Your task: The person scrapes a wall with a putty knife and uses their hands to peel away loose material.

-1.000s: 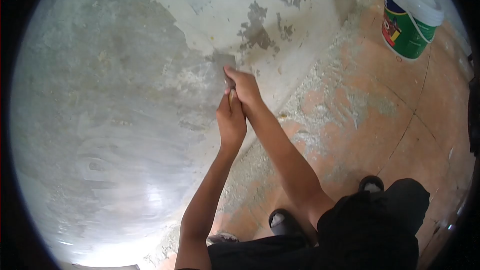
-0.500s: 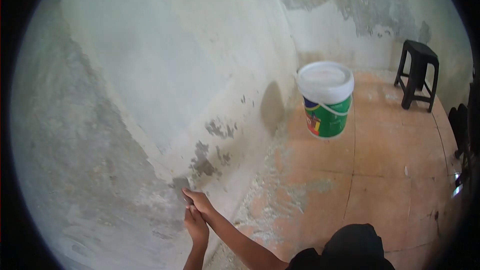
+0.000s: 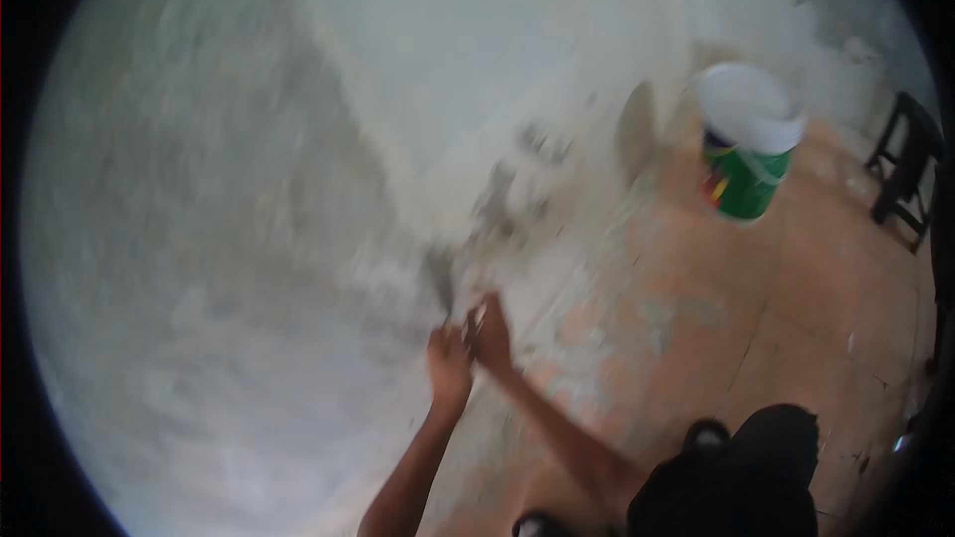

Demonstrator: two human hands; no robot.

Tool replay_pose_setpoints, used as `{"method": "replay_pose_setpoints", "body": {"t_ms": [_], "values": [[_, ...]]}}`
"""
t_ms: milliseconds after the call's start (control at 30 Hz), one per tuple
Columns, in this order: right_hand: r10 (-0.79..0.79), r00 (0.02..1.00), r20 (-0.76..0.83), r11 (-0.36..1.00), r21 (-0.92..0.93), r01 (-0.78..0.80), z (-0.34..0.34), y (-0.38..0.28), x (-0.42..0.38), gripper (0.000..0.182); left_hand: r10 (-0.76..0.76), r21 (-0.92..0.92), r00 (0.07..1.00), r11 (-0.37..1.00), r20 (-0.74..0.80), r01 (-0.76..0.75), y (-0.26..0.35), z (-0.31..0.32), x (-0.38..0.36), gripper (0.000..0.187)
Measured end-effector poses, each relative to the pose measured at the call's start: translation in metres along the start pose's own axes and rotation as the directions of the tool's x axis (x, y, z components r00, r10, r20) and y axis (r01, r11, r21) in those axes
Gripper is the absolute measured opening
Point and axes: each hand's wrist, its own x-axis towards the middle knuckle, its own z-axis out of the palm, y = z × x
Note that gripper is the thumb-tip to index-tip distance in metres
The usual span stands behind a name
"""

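The left hand (image 3: 451, 366) has fingers curled around the near end of a scraper (image 3: 439, 276) — probably light, stiff, best held there. Right hand (image 3: 490, 336) just beside (fingers blurred; cannot tell). The scraper's flat end overlaps patchy wall (image 3: 249, 268); farther, a bucket (image 3: 748, 179).

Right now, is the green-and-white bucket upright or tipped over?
Upright: the bucket stands on the tiled floor, its white top uppermost.
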Motion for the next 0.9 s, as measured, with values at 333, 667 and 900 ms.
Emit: {"method": "replay_pose_setpoints", "body": {"t_ms": [333, 667, 900], "values": [[-0.491, 0.867, -0.082, 0.87, -0.001, 0.492, -0.001, -0.054, -0.002, 0.031, 0.058, 0.185, 0.998, 0.981, -0.018, -0.054, 0.044, -0.022, -0.013, 0.023], [0.23, 0.761, 0.607, 0.255, 0.717, -0.649, 0.028, -0.072, 0.024, 0.026, 0.082, 0.411, 0.996, 0.908, 0.026, -0.085, 0.07, -0.028, 0.004, 0.028], [0.339, 0.819, 0.463, 0.286, 0.778, -0.559, 0.022, -0.07, 0.029, 0.031, 0.209, 0.501, 0.977, 0.841, 0.05, -0.206, 0.059, -0.009, 0.004, 0.032]]}}
